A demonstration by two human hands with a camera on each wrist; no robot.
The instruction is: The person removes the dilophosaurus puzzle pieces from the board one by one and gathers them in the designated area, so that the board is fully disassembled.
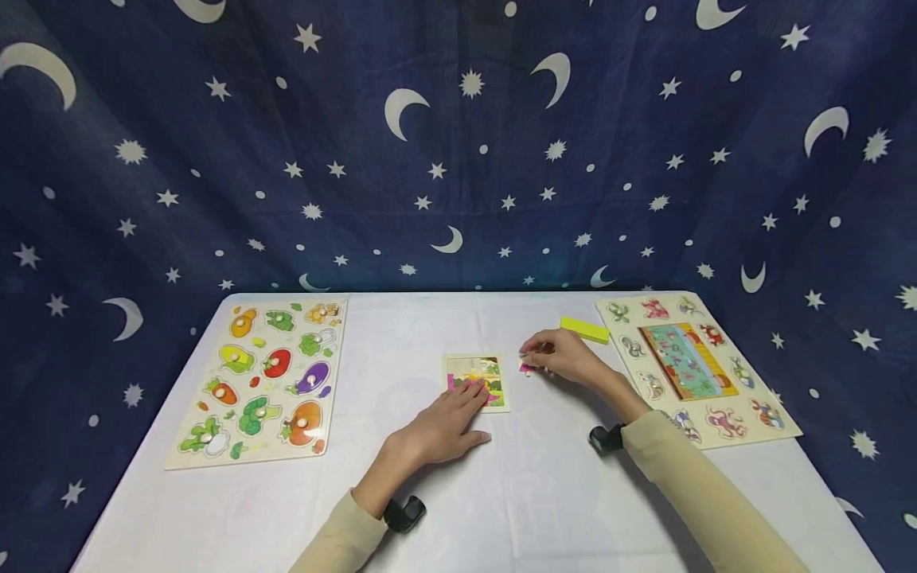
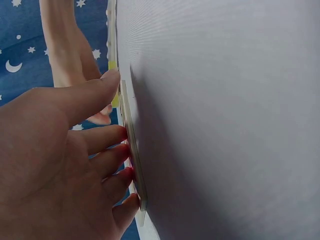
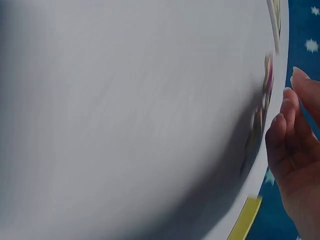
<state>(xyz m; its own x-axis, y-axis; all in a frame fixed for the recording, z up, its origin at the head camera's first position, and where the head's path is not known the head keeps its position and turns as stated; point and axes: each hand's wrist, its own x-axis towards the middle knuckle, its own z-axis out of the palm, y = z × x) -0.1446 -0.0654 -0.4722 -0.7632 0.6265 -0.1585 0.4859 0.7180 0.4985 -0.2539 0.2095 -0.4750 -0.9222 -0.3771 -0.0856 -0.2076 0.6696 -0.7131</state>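
Observation:
A small square picture puzzle in a pale wooden tray (image 1: 509,401) lies at the middle of the table. My left hand (image 1: 446,422) rests on it from the front, fingers fairly straight and fingertips touching its pink and yellow picture. In the left wrist view, the fingertips (image 2: 125,151) press along the thin board. My right hand (image 1: 566,356) hovers just right of the tray, fingers bent loosely over several small loose puzzle pieces (image 1: 526,368). The right wrist view shows these pieces (image 3: 268,80) blurred on the table, apart from the fingers; nothing is visible between thumb and fingers.
A yellow block (image 1: 583,329) lies behind my right hand. On the left is a vegetable peg puzzle board (image 1: 268,410); on the right, a sea-animal board (image 1: 777,430) carries a rectangular picture (image 1: 688,362). A dark star-patterned cloth (image 1: 458,159) hangs behind the table.

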